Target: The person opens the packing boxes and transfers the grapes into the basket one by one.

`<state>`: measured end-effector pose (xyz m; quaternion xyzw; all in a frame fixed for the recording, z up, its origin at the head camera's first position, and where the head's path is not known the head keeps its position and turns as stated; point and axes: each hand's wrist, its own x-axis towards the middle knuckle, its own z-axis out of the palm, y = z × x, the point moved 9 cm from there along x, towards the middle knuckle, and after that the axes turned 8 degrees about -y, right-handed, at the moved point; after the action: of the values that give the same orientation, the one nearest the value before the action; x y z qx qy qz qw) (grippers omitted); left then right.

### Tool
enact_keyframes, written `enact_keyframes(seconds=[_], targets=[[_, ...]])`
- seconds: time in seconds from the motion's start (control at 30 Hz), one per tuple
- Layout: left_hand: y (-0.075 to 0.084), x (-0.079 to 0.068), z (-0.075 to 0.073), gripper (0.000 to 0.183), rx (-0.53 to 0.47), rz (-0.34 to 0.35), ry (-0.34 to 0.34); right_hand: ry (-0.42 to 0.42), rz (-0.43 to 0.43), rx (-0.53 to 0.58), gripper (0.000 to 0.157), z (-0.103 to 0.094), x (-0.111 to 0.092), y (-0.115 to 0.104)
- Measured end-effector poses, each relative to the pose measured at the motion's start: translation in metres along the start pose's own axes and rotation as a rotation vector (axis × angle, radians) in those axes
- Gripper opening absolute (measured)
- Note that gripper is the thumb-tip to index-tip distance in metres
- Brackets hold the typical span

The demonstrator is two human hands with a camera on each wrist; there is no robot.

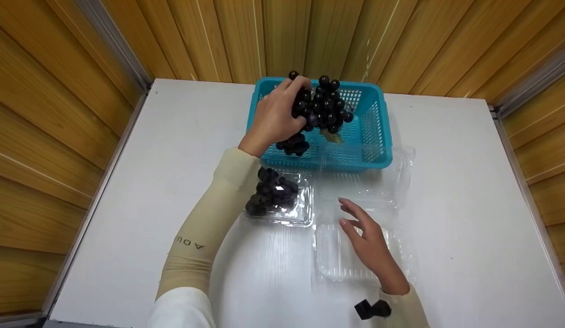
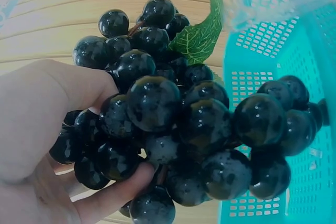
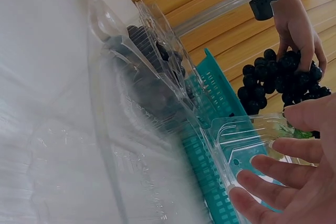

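Over a turquoise plastic mesh basket [image 1: 375, 127], left hand [image 1: 277, 111] grips a bunch of round black grapes [image 1: 328, 107]; right hand [image 1: 366, 237], relaxed, holding nothing, hovers above an open clear plastic clamshell [image 1: 334, 255]. Beside that, clear plastic box [image 1: 304, 205] with dark grapes [image 1: 273, 191], on white table [image 1: 145, 182].

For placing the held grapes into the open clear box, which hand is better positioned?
Probably the left hand: it grips the grapes above the blue basket. The right hand holds nothing and appears over the open clear box, so it seems better suited to steadying that.
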<state>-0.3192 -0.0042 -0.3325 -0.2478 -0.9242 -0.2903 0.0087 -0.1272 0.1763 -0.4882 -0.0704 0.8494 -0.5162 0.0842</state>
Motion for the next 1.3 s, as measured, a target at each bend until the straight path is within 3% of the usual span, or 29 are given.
enact_keyframes(seconds=[0.43,0.83,1.1,1.3], targets=[[-0.019,0.005,0.014,0.054,-0.012,-0.054,-0.014,-0.004,-0.006,0.023,0.047,0.003,0.000,0.000],[-0.030,0.008,0.018,0.055,-0.069,-0.097,-0.001,-0.016,-0.019,0.023,0.047,0.006,0.001,-0.003],[-0.031,0.012,0.013,0.054,-0.121,-0.098,0.066,-0.018,-0.013,0.019,0.046,0.006,0.001,-0.004],[-0.031,0.014,0.018,0.054,-0.162,-0.107,0.098,-0.025,-0.014,0.012,0.046,0.007,0.001,-0.004]])
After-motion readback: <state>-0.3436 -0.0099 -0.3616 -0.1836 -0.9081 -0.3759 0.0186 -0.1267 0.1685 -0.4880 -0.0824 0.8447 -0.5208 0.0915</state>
